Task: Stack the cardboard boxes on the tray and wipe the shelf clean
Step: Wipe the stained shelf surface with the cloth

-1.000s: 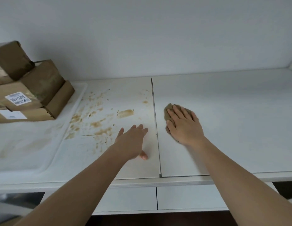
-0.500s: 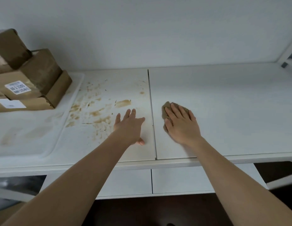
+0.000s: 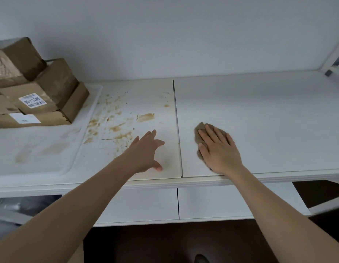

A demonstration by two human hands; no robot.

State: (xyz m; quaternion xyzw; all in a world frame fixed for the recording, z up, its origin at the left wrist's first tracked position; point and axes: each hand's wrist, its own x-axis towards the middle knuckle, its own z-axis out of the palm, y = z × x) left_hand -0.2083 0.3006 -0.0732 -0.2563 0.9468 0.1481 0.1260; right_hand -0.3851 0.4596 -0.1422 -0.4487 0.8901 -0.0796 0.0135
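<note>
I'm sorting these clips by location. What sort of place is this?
Probably a storeroom or stockroom: labelled cardboard boxes stacked on a white tray, a plain white shelf with a metal corner bracket.

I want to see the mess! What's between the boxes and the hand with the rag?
In the head view, brown stains, the left hand and the shelf seam lie between the cardboard boxes and the right hand.

Three cardboard boxes [image 3: 32,88], one tray [image 3: 41,160], one cloth [image 3: 201,130], two hands [image 3: 146,150].
</note>
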